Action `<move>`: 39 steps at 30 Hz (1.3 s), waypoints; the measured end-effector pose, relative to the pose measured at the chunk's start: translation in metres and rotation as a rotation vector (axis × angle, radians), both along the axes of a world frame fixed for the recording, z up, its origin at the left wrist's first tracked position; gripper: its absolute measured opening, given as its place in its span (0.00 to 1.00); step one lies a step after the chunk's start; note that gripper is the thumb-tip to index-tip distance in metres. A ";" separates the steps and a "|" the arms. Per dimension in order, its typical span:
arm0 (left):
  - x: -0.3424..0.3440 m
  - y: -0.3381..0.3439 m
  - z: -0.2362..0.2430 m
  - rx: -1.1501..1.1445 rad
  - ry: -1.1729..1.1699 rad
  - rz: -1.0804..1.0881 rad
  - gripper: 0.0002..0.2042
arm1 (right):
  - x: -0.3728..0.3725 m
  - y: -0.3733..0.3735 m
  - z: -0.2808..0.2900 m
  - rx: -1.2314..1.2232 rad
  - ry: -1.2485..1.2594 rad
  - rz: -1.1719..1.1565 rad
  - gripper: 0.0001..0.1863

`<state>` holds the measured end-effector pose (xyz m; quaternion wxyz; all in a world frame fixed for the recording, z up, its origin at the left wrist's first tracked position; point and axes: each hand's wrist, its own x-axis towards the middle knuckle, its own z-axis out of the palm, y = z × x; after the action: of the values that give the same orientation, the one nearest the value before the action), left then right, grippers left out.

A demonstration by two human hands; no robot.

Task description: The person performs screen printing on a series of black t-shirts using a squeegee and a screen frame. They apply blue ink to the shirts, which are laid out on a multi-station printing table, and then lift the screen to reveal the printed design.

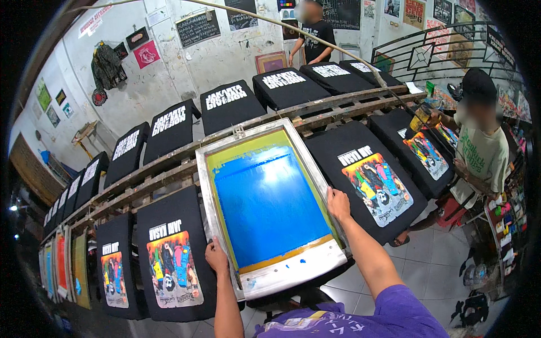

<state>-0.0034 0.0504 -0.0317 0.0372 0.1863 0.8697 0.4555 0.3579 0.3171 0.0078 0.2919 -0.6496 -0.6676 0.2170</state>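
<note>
A screen-printing frame (262, 281) with blue ink (270, 219) spread over its mesh sits in front of me, over one of the shirt boards. My left hand (217, 253) is closed on its left side rail and my right hand (338, 203) grips its right rail. Whatever lies beneath the screen is hidden. Black shirts with colourful prints lie on boards to both sides, one on the left (172, 265) and one on the right (377, 191).
Wooden rails (160, 163) separate a back row of black printed shirts (225, 101). A co-worker (476, 141) at the right holds a yellow container (420, 118); another person (313, 39) stands behind the back row. Frames (62, 265) lean at lower left; a bamboo pole crosses overhead.
</note>
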 end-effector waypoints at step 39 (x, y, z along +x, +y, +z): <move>0.015 0.000 0.028 -0.144 -0.034 0.206 0.32 | -0.002 0.004 -0.003 0.024 0.101 0.189 0.29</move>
<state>0.0121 0.0506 -0.0038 0.0184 0.0852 0.9140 0.3962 0.3554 0.3209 0.0048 0.3113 -0.5684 -0.7129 0.2679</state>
